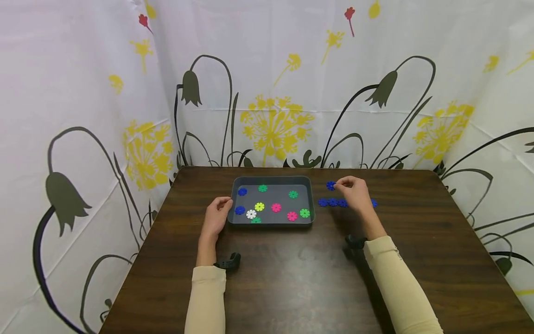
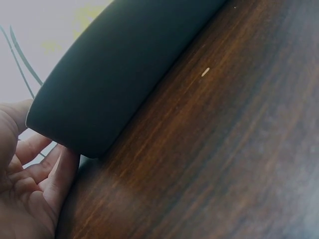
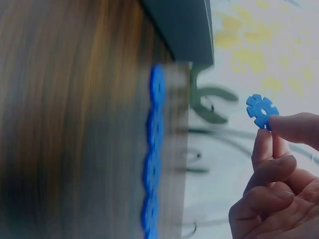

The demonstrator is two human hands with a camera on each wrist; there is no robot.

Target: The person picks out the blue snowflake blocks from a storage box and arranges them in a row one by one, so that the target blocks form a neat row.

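My right hand (image 1: 353, 192) pinches a blue notched disc (image 3: 255, 108) between thumb and fingertips, raised off the table to the right of the tray. Below that hand a row of blue notched discs (image 1: 332, 202) lies on the table; the hand and forearm hide part of it. At the left end of a dark grey tray (image 1: 271, 225), my left hand (image 1: 216, 215) grips the rim, the thumb at the top edge and the fingers against the outer wall. Loose in the tray lie several discs: blue, green, pink (image 1: 276, 208), one yellow (image 1: 259, 207) and one white (image 1: 251, 214).
A dark wooden table (image 1: 283, 278) carries everything. Behind it and at its sides hangs a white curtain (image 1: 267, 60) with printed flowers. Each wrist wears a black strapped device, such as the left one (image 1: 228, 262).
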